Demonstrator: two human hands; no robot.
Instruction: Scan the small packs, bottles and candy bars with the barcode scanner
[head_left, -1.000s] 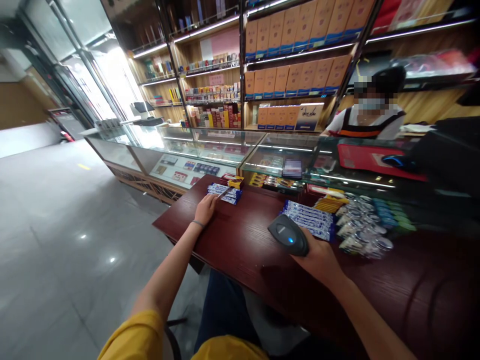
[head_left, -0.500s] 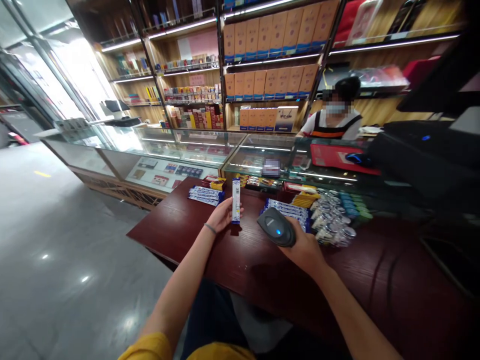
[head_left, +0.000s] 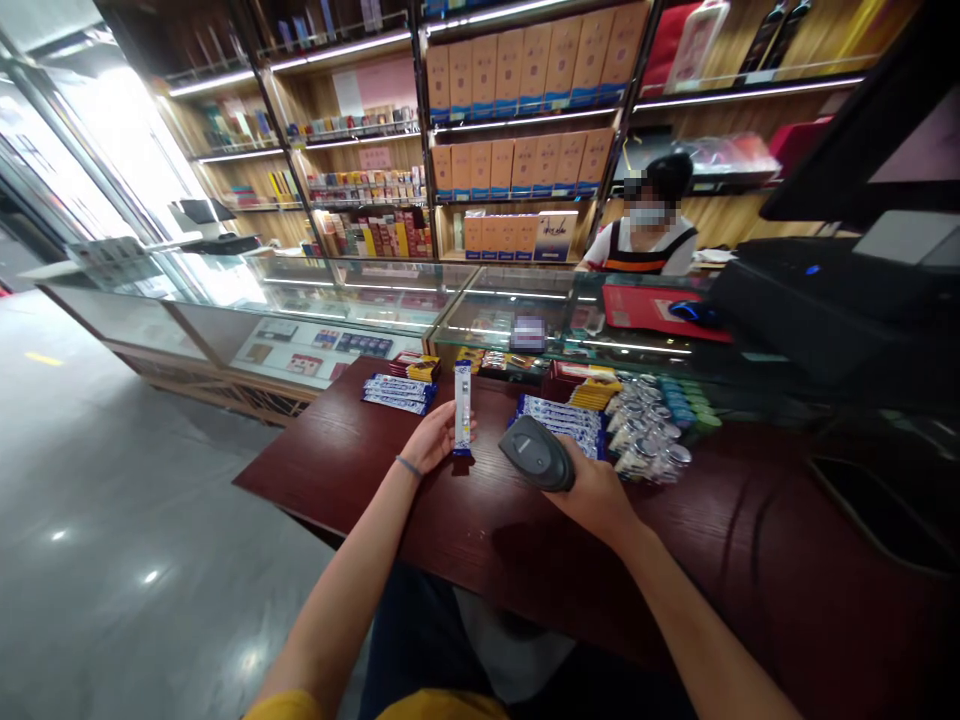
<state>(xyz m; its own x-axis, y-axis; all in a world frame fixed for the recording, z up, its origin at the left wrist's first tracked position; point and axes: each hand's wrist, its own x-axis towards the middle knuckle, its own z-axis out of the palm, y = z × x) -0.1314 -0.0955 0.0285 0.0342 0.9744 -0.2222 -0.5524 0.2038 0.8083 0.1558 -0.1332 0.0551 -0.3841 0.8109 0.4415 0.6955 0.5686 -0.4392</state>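
Observation:
Upright in my left hand [head_left: 433,437] is a slim blue-and-white packet [head_left: 463,410], its contents unclear. My right hand [head_left: 600,492] grips a dark barcode scanner [head_left: 537,455], whose front end points left toward the packet without touching it. Beyond my left hand lies a group of similar blue-and-white packets [head_left: 399,393] on the dark red table [head_left: 442,520]. Another row of such packets [head_left: 562,422] sits just behind the scanner, which covers part of it. To its right are several clear-wrapped pieces with silvery round tops [head_left: 646,430].
Yellow packets [head_left: 595,392] and green-and-blue items [head_left: 686,400] stand along the table's back edge. A glass display counter [head_left: 360,290] runs behind. Across it is a masked person [head_left: 646,235]. A phone-like black slab [head_left: 874,510] lies at right, below a dark machine [head_left: 817,310].
The scanner's blue light has gone out. The camera view has shifted slightly, while both hands keep hold of the packet and scanner in nearly the same pose.

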